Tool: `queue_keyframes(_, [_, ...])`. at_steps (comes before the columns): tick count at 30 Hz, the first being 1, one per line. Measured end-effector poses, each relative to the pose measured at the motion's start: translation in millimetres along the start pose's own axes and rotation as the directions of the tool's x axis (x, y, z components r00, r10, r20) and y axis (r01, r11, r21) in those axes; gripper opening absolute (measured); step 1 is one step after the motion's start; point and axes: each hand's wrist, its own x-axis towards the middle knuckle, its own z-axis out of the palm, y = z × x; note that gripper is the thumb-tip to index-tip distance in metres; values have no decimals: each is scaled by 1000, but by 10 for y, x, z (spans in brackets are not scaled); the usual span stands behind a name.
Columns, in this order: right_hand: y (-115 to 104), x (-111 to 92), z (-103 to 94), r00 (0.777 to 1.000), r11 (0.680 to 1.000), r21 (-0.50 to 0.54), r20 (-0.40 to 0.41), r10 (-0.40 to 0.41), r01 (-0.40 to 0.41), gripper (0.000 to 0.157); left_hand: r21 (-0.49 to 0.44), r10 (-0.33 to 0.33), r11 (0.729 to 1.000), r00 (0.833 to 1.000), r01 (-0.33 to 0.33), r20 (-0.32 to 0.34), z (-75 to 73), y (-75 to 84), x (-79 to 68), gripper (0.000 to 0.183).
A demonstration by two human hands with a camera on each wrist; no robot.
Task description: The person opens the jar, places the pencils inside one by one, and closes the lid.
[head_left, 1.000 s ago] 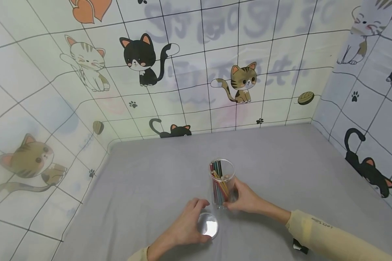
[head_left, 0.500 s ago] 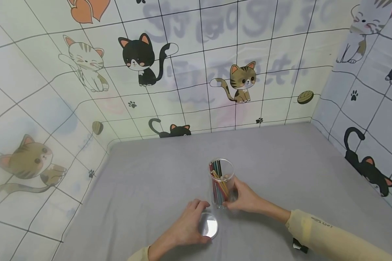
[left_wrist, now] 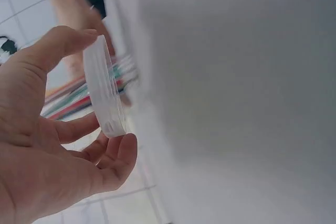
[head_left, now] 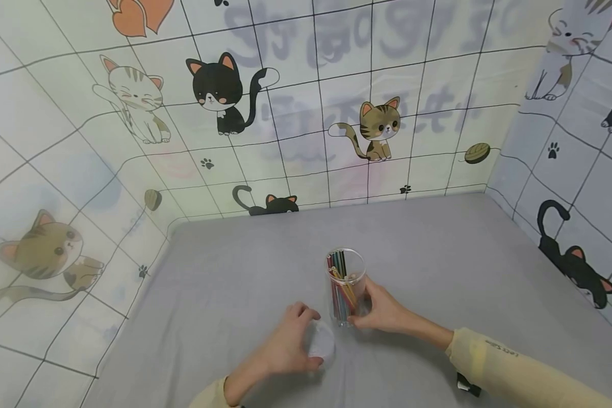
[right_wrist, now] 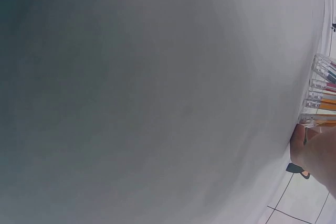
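A clear round lid (head_left: 321,343) is pinched by its rim between the thumb and fingers of my left hand (head_left: 289,344). In the left wrist view the lid (left_wrist: 104,87) shows edge-on, held off the grey cloth. Just beyond it stands an upright clear jar (head_left: 348,283), holding several coloured pencils (head_left: 340,294) that lean to its left side. My right hand (head_left: 382,306) grips the jar low on its right side, thumb in front. Only part of the right hand (right_wrist: 317,153) appears in the right wrist view, next to the pencils' lower ends inside the jar.
Grey cloth (head_left: 234,266) covers the table. Behind and at both sides hang white gridded sheets (head_left: 296,124) printed with cartoon cats. A small black-and-white item (head_left: 468,385) lies beside the right sleeve (head_left: 510,362).
My left hand has lifted and tilted the lid, shifting slightly left and away from me. The lid's bright reflection is gone. The right hand and jar have stayed in place.
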Motion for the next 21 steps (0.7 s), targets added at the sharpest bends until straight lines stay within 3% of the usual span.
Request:
queue_keyframes(5, [-7, 2, -6, 1000, 1000, -10, 3, 8, -8, 78, -26, -15, 1000, 996, 13, -90, -280, 37, 26, 69])
queue_keyframes(11, [-2, 3, -10, 1000, 1000, -13, 4, -2, 2, 77, -46, 5, 999, 978, -15, -209, -590, 133, 80, 71])
queue_keyframes(15, [3, 1, -9, 1000, 1000, -16, 1, -6, 6, 76, -31, 53, 997, 962, -64, -267, -789, 224, 162, 73])
queue_keyframes(21, [-3, 1, -8, 1000, 1000, -26, -1, -15, 15, 77, -18, 158, 984, 921, -176, -355, -991, 355, 341, 72])
